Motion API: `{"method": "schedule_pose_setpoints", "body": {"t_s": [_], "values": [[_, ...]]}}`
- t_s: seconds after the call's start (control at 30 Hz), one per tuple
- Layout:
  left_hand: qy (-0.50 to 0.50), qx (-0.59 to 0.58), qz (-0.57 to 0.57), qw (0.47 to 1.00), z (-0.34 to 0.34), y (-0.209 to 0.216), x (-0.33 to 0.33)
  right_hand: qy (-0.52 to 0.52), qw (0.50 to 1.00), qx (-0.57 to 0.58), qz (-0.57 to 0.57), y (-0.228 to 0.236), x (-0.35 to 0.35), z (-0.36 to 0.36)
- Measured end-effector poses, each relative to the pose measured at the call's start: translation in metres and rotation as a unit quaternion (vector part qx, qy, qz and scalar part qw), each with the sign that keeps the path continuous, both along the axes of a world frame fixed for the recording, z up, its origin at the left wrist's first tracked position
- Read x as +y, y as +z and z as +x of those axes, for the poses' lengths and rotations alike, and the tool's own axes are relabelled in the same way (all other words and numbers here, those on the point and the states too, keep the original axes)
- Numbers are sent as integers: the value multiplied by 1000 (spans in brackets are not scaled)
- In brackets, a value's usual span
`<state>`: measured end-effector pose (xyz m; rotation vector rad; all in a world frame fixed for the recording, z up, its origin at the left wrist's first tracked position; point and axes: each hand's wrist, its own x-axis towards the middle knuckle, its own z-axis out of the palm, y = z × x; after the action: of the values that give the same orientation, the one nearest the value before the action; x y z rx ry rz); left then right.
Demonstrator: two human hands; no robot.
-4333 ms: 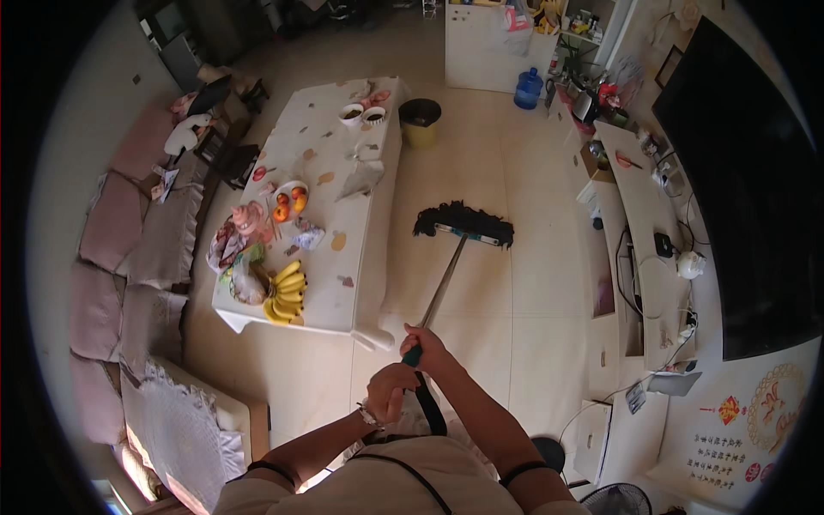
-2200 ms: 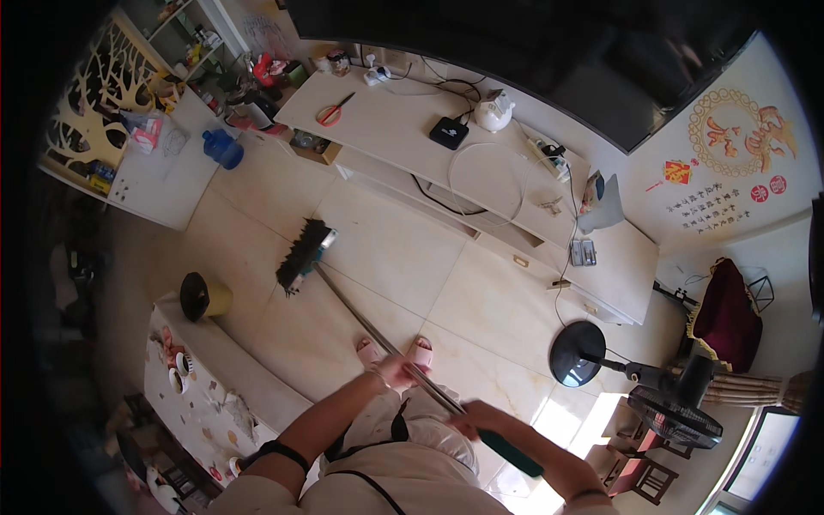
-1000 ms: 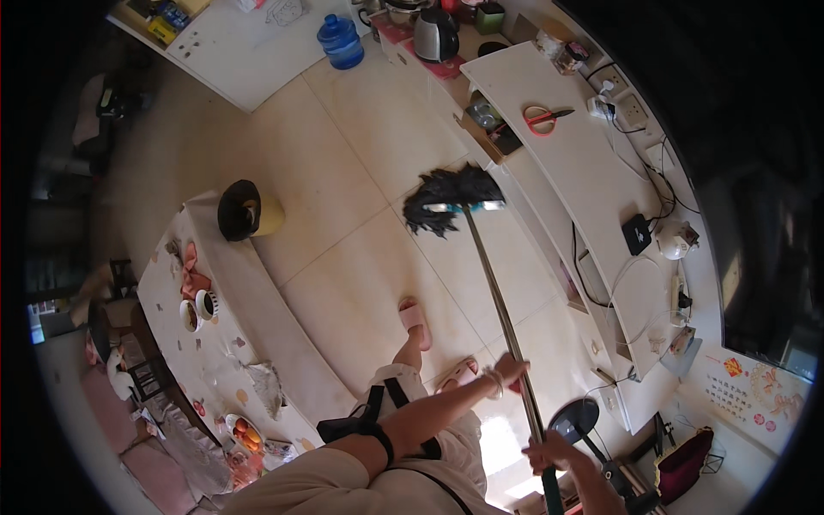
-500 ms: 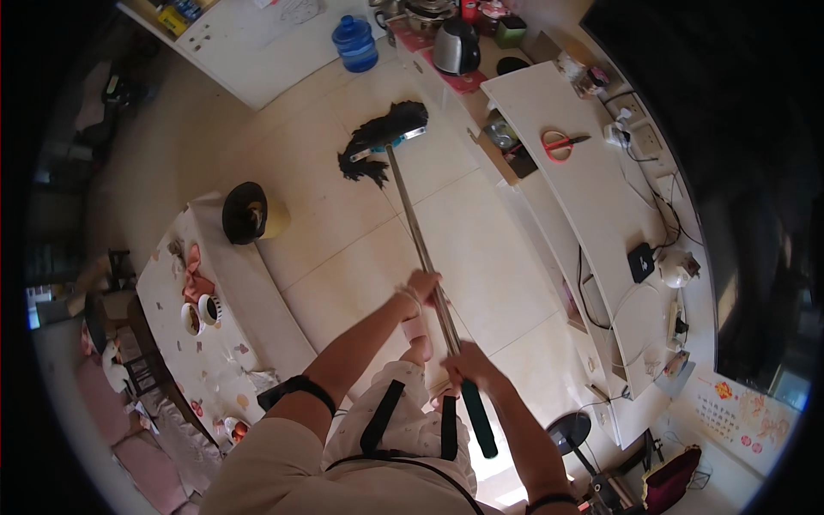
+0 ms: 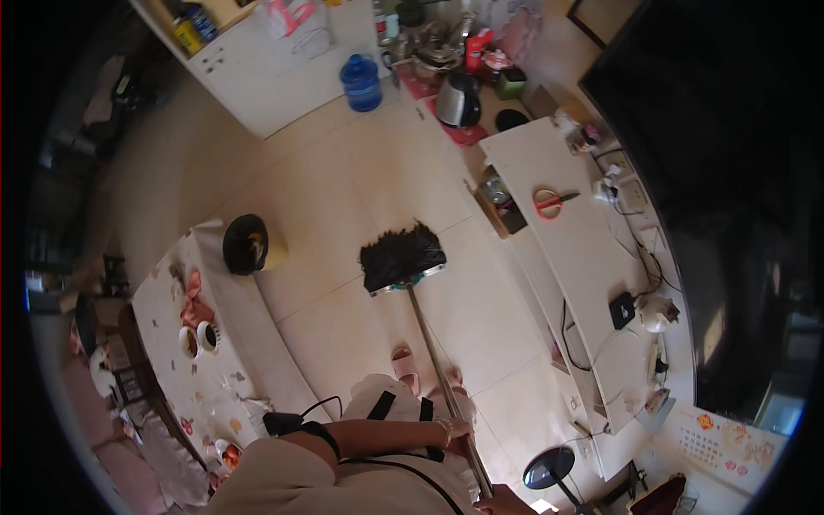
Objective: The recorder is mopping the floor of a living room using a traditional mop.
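A mop with a dark shaggy head (image 5: 402, 253) lies on the tiled floor in front of me. Its metal pole (image 5: 427, 333) slants from the head down toward my right side. My left hand (image 5: 458, 431), a bracelet at its wrist, is wrapped round the pole in front of my body. Lower down, by the picture's bottom edge, my right hand (image 5: 503, 499) grips the pole too; part of it is cut off. The pole's green grip end is out of sight. My foot in a pink slipper (image 5: 405, 367) stands close behind the mop head.
To the left are a bin (image 5: 247, 246) and a cloth-covered table (image 5: 163, 300) with bowls. A low white cabinet (image 5: 592, 283) with scissors and cables runs along the right. A blue water jug (image 5: 360, 83) stands ahead; a round dark-topped stand (image 5: 549, 469) is at lower right.
The mop head has come back across the floor toward my feet and slightly right. Both hands have drawn back toward my body, still on the pole.
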<state>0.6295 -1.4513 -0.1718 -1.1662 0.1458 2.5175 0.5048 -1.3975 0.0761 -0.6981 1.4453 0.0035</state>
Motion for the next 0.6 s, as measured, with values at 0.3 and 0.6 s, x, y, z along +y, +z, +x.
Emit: {"method": "schedule_pose_setpoints", "body": {"t_s": [0.3, 0.6], "values": [[259, -121, 46, 957, -45, 13, -144, -105, 966, -115, 208, -56, -136, -81], [508, -192, -110, 833, -42, 49, -351, -185, 869, -444, 115, -180, -381, -121]]}}
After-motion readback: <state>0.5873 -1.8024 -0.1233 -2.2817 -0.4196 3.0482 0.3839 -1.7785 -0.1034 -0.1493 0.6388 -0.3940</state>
